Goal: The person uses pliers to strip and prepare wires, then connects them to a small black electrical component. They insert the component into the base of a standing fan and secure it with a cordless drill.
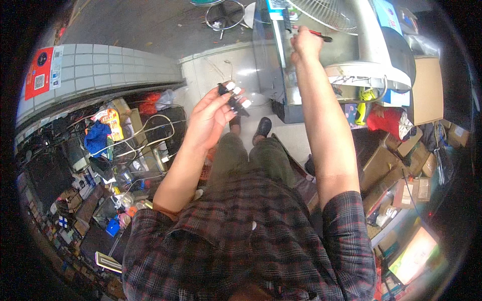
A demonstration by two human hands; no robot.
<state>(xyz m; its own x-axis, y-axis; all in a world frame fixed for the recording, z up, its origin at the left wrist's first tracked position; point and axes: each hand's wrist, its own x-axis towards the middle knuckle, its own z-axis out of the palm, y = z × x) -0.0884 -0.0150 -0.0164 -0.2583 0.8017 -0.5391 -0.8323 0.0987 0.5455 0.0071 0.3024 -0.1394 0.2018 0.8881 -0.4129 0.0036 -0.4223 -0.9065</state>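
Near the middle, my left hand [211, 118] is closed on a small black part with white knobs [234, 95]. It is held up above the tiled floor, pinched between thumb and fingers. My right arm stretches far forward over the glass-topped counter. There my right hand [306, 45] is closed around a tool with red and black handles [321, 36]; its working end is not clear. To the right of that hand stands a white electric fan [369, 40], its wire cage reaching over the counter. Wires show at its white base [366, 73].
A dark-handled tool [287, 21] lies beyond my right hand. A round-framed stool [225, 15] stands at the far side. Tangled cables [150, 135] and clutter fill the left. Cardboard boxes [427, 90] and a lit screen [414, 255] are at right.
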